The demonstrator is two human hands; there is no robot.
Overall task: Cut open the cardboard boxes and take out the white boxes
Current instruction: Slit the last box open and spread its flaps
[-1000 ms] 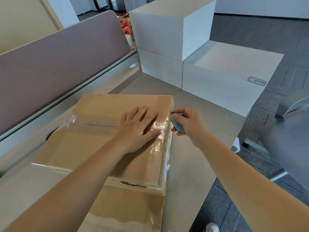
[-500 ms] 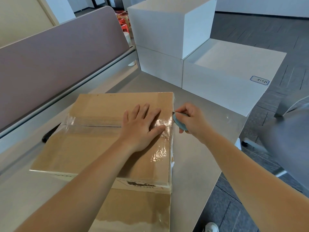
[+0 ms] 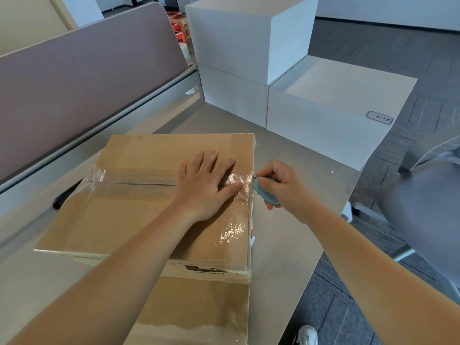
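The right hand (image 3: pixel 281 185) has its grip clenched round a small blue cutter (image 3: pixel 265 191), thumb and fingers curled over it, its tip at the right edge of the cardboard box (image 3: pixel 139 220) where the clear tape (image 3: pixel 134 180) crosses the centre seam. The blade itself is too small to make out. The left hand (image 3: pixel 206 185) lies flat and released, fingers straight, pressing the box top just left of that edge, over the tape.

The box sits at centre frame on the grey tabletop (image 3: pixel 286 245). It looks stiff and fairly light, and the glossy tape slippery, so a flat palm holding it down seems the sound hold; the seam is the place to cut.

White boxes (image 3: pixel 239 41) stand stacked at upper centre and right. A mauve partition (image 3: pixel 87 75) fills the upper left.
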